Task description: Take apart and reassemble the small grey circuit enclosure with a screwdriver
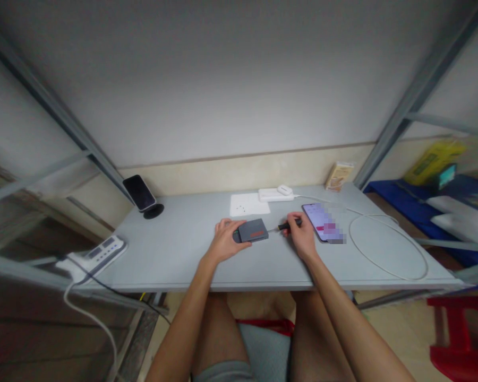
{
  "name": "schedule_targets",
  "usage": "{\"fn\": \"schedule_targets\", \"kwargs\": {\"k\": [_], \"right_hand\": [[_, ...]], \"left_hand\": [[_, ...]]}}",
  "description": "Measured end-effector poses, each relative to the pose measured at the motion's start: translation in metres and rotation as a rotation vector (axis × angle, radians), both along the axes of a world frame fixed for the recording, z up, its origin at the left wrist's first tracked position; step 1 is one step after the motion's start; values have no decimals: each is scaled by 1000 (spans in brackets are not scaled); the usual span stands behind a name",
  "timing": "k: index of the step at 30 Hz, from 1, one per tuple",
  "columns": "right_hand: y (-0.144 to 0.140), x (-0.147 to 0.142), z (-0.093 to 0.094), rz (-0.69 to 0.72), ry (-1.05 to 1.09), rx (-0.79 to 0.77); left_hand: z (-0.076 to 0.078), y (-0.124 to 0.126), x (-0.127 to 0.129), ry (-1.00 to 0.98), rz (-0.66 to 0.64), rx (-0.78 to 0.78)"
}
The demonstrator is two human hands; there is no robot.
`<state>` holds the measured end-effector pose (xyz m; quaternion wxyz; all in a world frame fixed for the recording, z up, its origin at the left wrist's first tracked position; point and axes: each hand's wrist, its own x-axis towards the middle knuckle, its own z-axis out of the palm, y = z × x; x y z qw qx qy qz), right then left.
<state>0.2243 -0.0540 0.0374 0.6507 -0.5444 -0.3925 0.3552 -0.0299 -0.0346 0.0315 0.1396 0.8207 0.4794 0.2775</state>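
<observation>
Head view: I'm holding the grey box (252, 231) at mid-table with my left hand (223, 241) clasped on its left end. My right hand (300, 236) is gripping a black-handled screwdriver (289, 225), its tip pointing at the box's right side, just beside a phone (321, 222).

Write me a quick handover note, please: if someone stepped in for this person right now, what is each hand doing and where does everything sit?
Left hand: steadies the small grey box flat on the table, fingers wrapped round its left end.
Right hand: grips a black-handled screwdriver, tip pointed at the box's right end; contact too small to judge.
Nearby: lit phone right of the hand, with a white cable looped beside it; white paper and white charger pack behind; dark phone on a stand far left; power strip at the left edge.
Done: the box looks closed and whole.
Left: any work on the box.
</observation>
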Motion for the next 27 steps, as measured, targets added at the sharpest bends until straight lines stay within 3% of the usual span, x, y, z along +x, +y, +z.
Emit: {"fn": "schedule_targets", "kwargs": {"k": [4,11,16,23,27], "right_hand": [[3,1,-6,-29,-12,-14],[2,5,-6,-484,-127,9],[-8,2,2,-699,-255,115],[-6,6,-8,-874,-252,169],[-4,8,-10,-884,-265,182]], "left_hand": [[16,1,9,75,-73,-2],[25,16,36,124,-169,-29],[24,22,63,134,-187,-13],[30,43,106,148,-178,-23],[27,62,125,176,-169,-19]]}}
